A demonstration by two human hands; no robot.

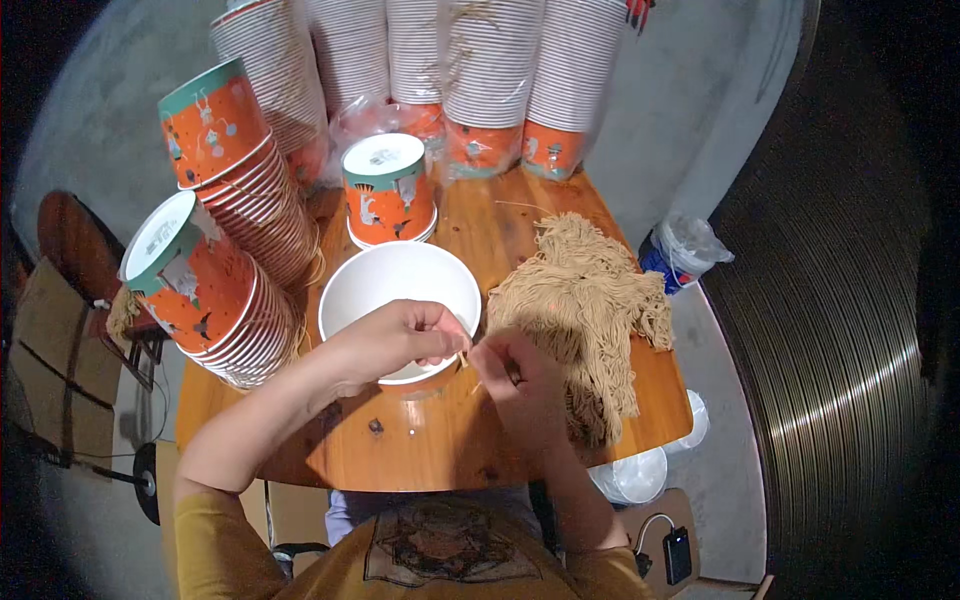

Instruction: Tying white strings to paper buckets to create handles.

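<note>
An open paper bucket (372,283), white inside and orange outside, stands mouth up on the wooden table in front of me. My left hand (405,335) reaches over its near rim, with thumb and fingers pinched on a short bit of tan cord (463,358). Close beside it, at the bucket's right edge, my right hand (520,382) is closed, its fingertips at the same cord. Most of the cord is hidden by my fingers. Right of the bucket lies a big heap of tan cords (580,290), and my right hand is just in front of it.
Nested orange buckets stand upside down at the left (200,275), with a taller leaning stack (215,125) behind. A shorter upside-down stack (390,190) is beyond the open bucket. Bagged bucket stacks (490,80) line the table's back. A corrugated shutter (830,300) is at the right.
</note>
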